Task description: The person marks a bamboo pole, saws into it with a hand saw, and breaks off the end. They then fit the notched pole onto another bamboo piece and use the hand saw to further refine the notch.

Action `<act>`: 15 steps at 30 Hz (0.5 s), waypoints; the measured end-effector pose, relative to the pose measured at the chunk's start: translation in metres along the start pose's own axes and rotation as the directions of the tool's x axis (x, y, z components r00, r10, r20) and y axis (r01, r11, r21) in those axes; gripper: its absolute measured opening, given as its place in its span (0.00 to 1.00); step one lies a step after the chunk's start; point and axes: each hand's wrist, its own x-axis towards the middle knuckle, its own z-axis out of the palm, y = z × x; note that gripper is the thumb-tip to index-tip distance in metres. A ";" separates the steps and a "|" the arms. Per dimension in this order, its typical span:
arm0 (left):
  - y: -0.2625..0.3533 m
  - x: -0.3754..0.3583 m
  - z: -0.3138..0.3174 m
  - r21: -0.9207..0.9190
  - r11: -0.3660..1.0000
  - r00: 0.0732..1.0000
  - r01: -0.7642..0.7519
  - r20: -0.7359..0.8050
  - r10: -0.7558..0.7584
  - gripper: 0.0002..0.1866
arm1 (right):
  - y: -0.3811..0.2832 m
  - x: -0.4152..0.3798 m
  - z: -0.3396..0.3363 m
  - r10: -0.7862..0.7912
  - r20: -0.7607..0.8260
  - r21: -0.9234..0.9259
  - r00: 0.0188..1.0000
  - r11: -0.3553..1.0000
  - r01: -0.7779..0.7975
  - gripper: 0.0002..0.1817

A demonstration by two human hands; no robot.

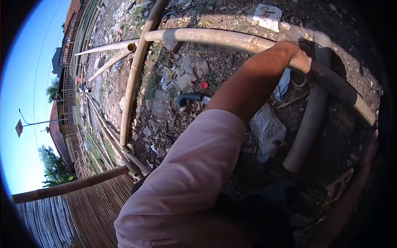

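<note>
Curling over the long bamboo pole (206, 37), our left hand (301, 58) has it, right beside where it crosses the short bamboo length (306, 120)! Our right hand (374, 138) sits at the murky edge near the pole's end; whether it's gripping, we can't tell. Danger? Round on round: the pole could roll or slide if our left hand slackened. And watch that wooden saw handle (339, 188) close by our right forearm; a careless elbow might knock it. Now, room: the pole's far end meets another bamboo pole (134, 72), boxing us in there. Between lies littered ground, where a black-handled blade (189, 98) and a plastic bag (266, 130) could trouble our feet.
</note>
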 end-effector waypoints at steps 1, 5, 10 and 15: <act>0.000 0.002 -0.005 -0.033 0.999 0.999 0.003 0.043 -0.002 0.29 | -0.015 -0.013 0.009 -0.008 -0.026 -0.019 1.000 1.000 0.007 0.34; -0.001 0.008 -0.021 -0.136 0.991 0.980 0.018 0.198 0.009 0.30 | -0.044 -0.031 0.025 -0.027 -0.072 -0.084 0.997 0.996 0.021 0.32; -0.002 0.014 -0.030 -0.197 0.980 0.953 0.029 0.303 0.033 0.33 | -0.055 -0.042 0.047 -0.087 -0.157 -0.114 0.984 0.991 0.070 0.31; -0.005 0.018 -0.036 -0.222 0.975 0.943 0.023 0.328 0.052 0.35 | -0.076 -0.050 0.056 -0.141 -0.161 -0.351 0.977 0.933 0.077 0.34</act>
